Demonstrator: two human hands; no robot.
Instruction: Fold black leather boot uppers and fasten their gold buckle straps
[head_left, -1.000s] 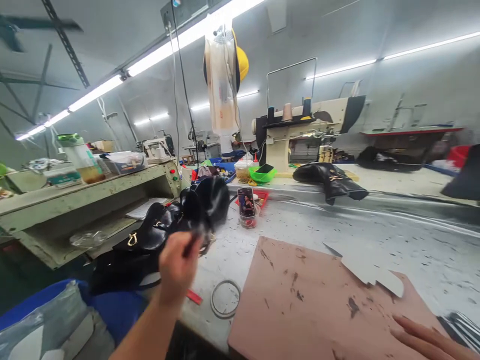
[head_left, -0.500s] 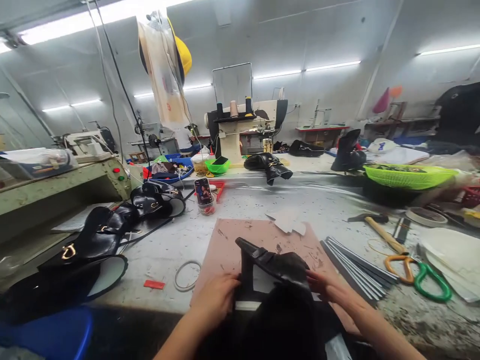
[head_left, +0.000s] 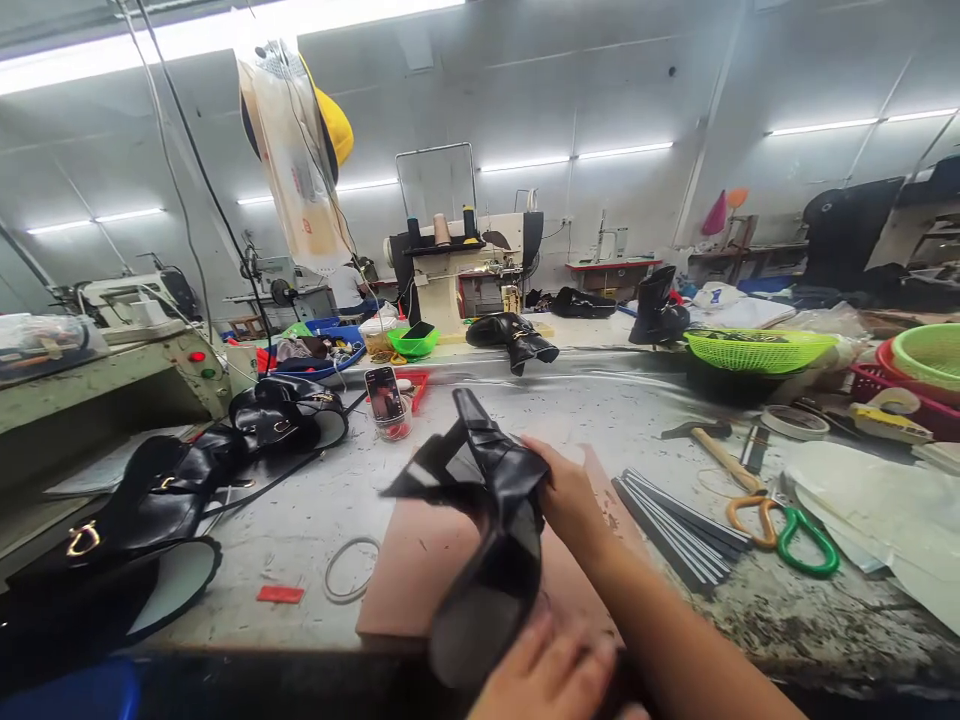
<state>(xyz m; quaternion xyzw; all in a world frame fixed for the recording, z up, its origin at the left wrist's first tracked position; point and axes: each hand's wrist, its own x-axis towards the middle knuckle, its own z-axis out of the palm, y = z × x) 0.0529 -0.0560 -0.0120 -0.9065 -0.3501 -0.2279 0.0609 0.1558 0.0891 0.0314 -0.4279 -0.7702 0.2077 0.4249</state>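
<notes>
A glossy black leather boot upper (head_left: 517, 480) is raised over the pinkish work board (head_left: 420, 570), its narrow strap-like end pointing up and away. My right hand (head_left: 566, 495) is closed on its right side, the fingertips partly hidden behind the leather. Close to the upper's lower end is my left hand (head_left: 555, 665), slightly blurred, with its fingers apart. Whether its fingertips touch the leather I cannot tell. A flap of the upper spreads to the left, showing lighter patches.
Black boots with gold buckles (head_left: 172, 480) lie at left. A phone (head_left: 385, 395) leans on a small cup. At right are dark strips (head_left: 679, 530), a hammer (head_left: 720, 460), scissors (head_left: 806, 540) and a green basket (head_left: 761, 350). A sewing machine (head_left: 465, 260) stands behind.
The upper has been lifted and turned, its folds opening to the left. My right hand has shifted onto its upper right side; my left hand has moved from its left side to below it.
</notes>
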